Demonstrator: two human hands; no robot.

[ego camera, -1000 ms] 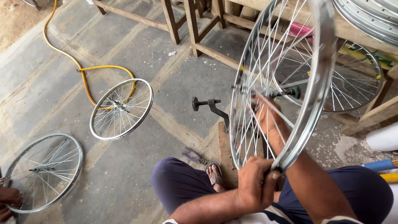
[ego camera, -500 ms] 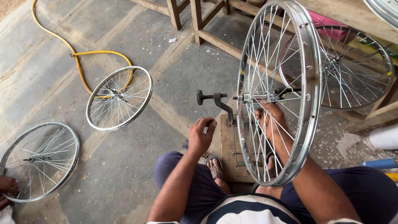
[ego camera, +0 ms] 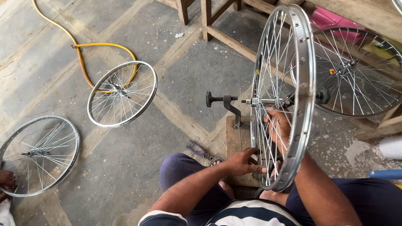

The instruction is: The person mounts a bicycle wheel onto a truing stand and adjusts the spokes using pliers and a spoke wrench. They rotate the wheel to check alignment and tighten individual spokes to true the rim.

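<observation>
Wheel truing, by the look of it: the spoked wheel [ego camera: 284,96] stands upright on a black truing stand [ego camera: 228,104] bolted to a wooden block [ego camera: 235,138] on the floor, right in front of the seated person. Left hand [ego camera: 245,162] sits at the bottom of the rim, fingers [ego camera: 259,169] narrowed onto a spoke or nipple down there. Right hand [ego camera: 279,125] reaches through the spokes just under the hub, fingers curled round a spoke, I think. I'd guess it's the checking or tweaking stage, and the next move probably needs a steady grip on one nipple while the rim is kept from turning.

Hard to say if either hand holds a small tool; the spokes and rim cover the fingertips. Pliers [ego camera: 197,149] lie on the floor by the knee. Two loose wheels [ego camera: 122,94] lie to the left, and one [ego camera: 38,155] is cut off at the frame edge.
</observation>
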